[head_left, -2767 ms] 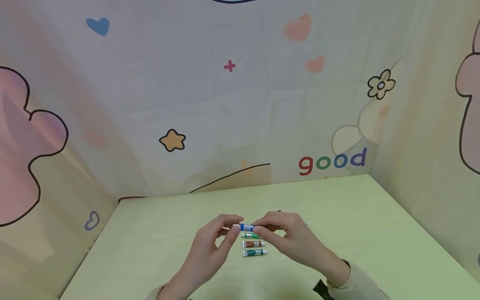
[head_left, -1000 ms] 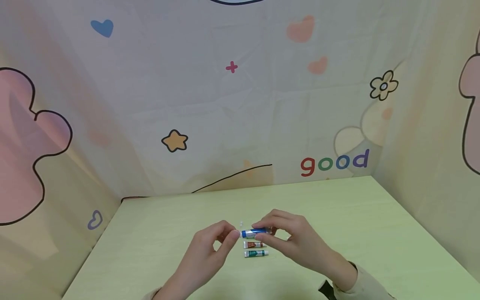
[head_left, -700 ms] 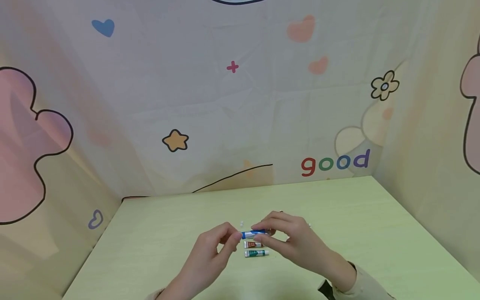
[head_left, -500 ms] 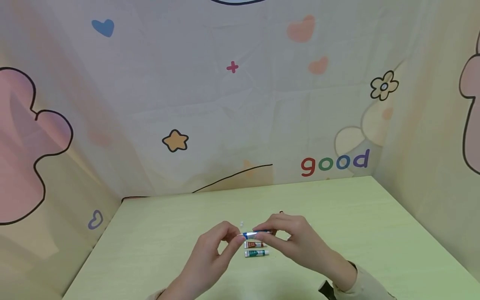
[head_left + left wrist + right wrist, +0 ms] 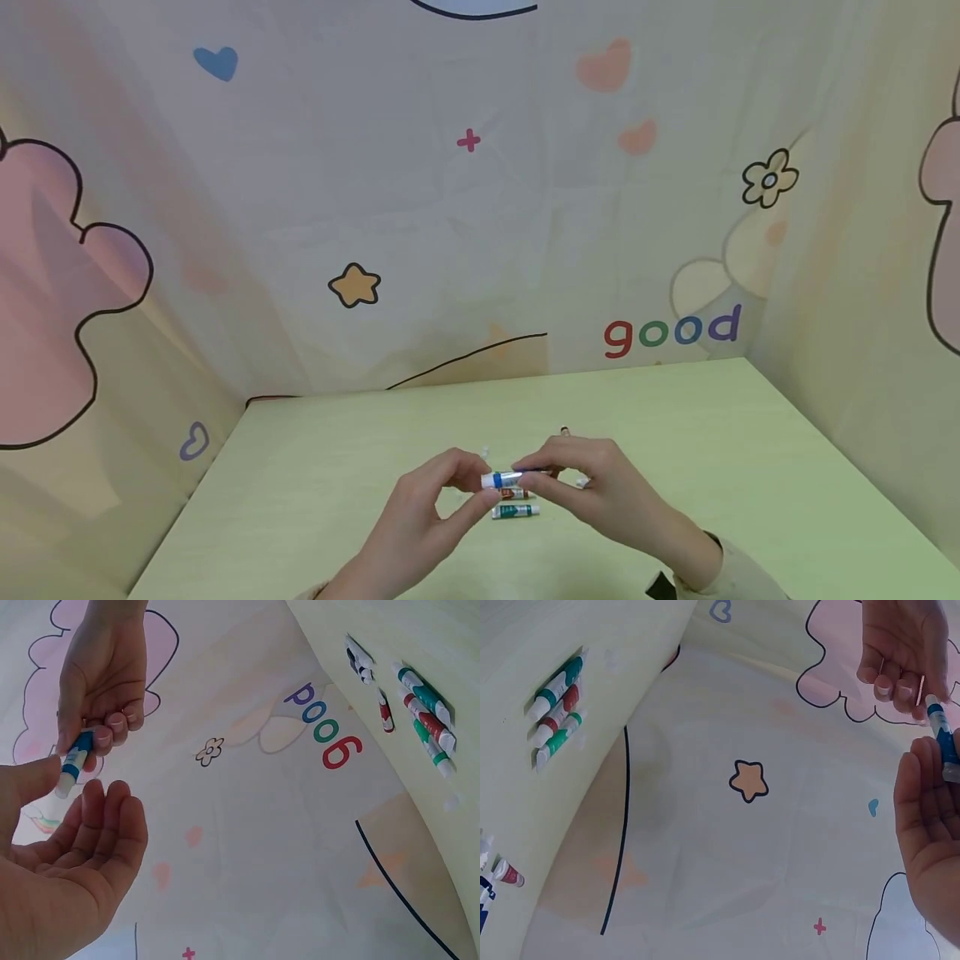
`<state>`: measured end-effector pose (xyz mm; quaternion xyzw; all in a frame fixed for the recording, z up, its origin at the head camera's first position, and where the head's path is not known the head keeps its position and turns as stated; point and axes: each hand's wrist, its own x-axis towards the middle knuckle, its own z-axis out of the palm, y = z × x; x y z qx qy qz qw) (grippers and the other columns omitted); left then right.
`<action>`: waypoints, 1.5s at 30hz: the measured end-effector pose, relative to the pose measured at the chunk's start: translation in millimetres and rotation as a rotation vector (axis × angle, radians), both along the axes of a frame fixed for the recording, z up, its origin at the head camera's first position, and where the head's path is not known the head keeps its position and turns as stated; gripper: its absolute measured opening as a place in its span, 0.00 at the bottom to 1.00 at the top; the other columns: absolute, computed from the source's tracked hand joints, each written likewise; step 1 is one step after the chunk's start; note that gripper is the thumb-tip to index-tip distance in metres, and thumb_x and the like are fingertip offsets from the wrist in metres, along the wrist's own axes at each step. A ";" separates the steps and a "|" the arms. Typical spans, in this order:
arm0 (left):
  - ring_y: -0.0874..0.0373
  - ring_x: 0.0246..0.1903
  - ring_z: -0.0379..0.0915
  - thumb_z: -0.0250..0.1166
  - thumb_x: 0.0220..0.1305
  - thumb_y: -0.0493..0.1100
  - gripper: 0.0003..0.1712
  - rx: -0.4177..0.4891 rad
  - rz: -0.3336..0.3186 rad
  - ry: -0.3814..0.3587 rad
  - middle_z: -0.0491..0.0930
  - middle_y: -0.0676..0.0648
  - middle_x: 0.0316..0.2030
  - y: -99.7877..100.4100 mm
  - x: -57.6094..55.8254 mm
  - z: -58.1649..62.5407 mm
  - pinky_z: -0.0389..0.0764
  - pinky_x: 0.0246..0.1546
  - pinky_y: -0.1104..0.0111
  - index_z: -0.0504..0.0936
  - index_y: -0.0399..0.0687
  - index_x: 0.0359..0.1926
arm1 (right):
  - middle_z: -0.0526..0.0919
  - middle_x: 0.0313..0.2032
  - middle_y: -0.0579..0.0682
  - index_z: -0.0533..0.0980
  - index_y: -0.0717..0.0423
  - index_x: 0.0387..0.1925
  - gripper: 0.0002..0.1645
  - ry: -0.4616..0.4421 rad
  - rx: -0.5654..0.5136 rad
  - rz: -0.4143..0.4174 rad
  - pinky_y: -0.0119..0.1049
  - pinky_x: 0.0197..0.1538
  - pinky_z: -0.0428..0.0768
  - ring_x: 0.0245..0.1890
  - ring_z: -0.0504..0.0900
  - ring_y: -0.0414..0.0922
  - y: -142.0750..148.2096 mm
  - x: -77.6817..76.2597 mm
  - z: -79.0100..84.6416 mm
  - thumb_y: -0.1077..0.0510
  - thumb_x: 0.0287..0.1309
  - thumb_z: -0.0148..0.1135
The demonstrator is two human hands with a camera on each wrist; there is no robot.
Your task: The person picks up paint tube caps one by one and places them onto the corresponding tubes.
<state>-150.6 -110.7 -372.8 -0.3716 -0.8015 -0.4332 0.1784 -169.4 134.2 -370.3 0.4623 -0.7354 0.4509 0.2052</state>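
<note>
In the head view my right hand pinches a small blue and white paint tube between thumb and fingers. The tube lies roughly level above the table, its white cap pointing left. My left hand is around that white end with its fingers spread. In the left wrist view the left thumb is close to the cap; whether it touches cannot be told. The other left fingers stand apart from it. On the table below lie a red-brown paint tube and a dark green paint tube.
A light green paint tube lies beside those two, hidden in the head view. Farther right lie a red tube and white and dark-blue pieces. A tiny white piece rests behind the left hand. Printed cloth walls the table.
My left fingers, earlier pinching the tube's white end, have spread off it, and the cap shows. The tube stays in my right hand. Both hands sit slightly lower in the view.
</note>
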 end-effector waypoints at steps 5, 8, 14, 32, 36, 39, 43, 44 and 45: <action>0.67 0.34 0.77 0.61 0.74 0.49 0.05 -0.040 -0.003 -0.113 0.81 0.64 0.33 -1.1 -3.4 0.2 0.79 0.37 0.68 0.83 0.59 0.40 | 0.85 0.38 0.44 0.83 0.54 0.47 0.10 0.204 -0.043 0.048 0.26 0.38 0.80 0.34 0.82 0.36 -2.0 -2.0 -3.3 0.61 0.64 0.68; 0.64 0.32 0.75 0.58 0.76 0.49 0.12 -0.039 -0.037 -0.225 0.81 0.61 0.29 -1.2 -4.9 1.4 0.79 0.37 0.67 0.83 0.56 0.34 | 0.84 0.39 0.48 0.83 0.58 0.47 0.11 0.294 -0.065 0.071 0.26 0.37 0.80 0.35 0.83 0.38 -4.7 -2.9 -4.9 0.58 0.66 0.66; 0.60 0.36 0.78 0.57 0.76 0.51 0.14 0.021 -0.053 -0.389 0.81 0.57 0.30 -0.5 -4.7 4.4 0.79 0.45 0.65 0.81 0.52 0.35 | 0.85 0.40 0.50 0.83 0.60 0.47 0.12 0.338 -0.062 0.058 0.27 0.36 0.82 0.35 0.84 0.38 -9.7 -3.1 -4.4 0.60 0.63 0.69; 0.65 0.31 0.73 0.61 0.73 0.39 0.09 0.103 0.033 -0.035 0.76 0.60 0.29 6.4 -5.4 -5.7 0.77 0.33 0.69 0.78 0.54 0.33 | 0.88 0.35 0.44 0.83 0.59 0.49 0.15 0.325 0.088 -0.036 0.18 0.33 0.76 0.26 0.79 0.30 -9.2 -2.9 -5.5 0.53 0.73 0.58; 0.66 0.31 0.72 0.61 0.73 0.37 0.09 0.094 0.040 0.022 0.76 0.60 0.30 7.3 -7.6 -7.3 0.76 0.33 0.70 0.78 0.53 0.33 | 0.89 0.36 0.43 0.83 0.58 0.50 0.14 0.231 0.085 -0.015 0.20 0.35 0.77 0.28 0.80 0.28 -7.3 -4.9 -7.1 0.55 0.73 0.58; 0.66 0.31 0.71 0.61 0.73 0.37 0.08 0.078 0.054 0.037 0.76 0.61 0.31 7.8 -9.0 -7.9 0.75 0.32 0.70 0.78 0.53 0.34 | 0.89 0.34 0.43 0.83 0.57 0.50 0.12 0.131 0.073 0.017 0.23 0.37 0.79 0.30 0.83 0.30 -6.5 -5.9 -8.2 0.59 0.72 0.59; 0.67 0.31 0.70 0.62 0.72 0.38 0.07 0.058 0.079 0.047 0.76 0.61 0.32 8.3 -11.3 -8.1 0.75 0.31 0.71 0.78 0.51 0.34 | 0.88 0.29 0.45 0.83 0.59 0.48 0.11 -0.054 0.035 0.076 0.30 0.35 0.83 0.29 0.86 0.33 -7.9 -6.5 -8.7 0.67 0.69 0.59; 0.67 0.30 0.69 0.62 0.72 0.38 0.07 0.054 0.083 0.051 0.77 0.60 0.32 8.3 -12.0 -8.3 0.75 0.31 0.71 0.78 0.51 0.34 | 0.87 0.28 0.46 0.83 0.59 0.47 0.11 -0.096 0.025 0.088 0.32 0.34 0.84 0.28 0.86 0.33 -8.5 -6.9 -8.6 0.68 0.69 0.59; 0.67 0.30 0.69 0.62 0.72 0.37 0.07 0.050 0.087 0.054 0.77 0.60 0.32 8.5 -12.8 -8.5 0.75 0.30 0.72 0.78 0.51 0.34 | 0.87 0.27 0.46 0.83 0.59 0.47 0.10 -0.146 0.018 0.092 0.33 0.33 0.84 0.27 0.85 0.33 -8.9 -7.3 -8.6 0.68 0.70 0.58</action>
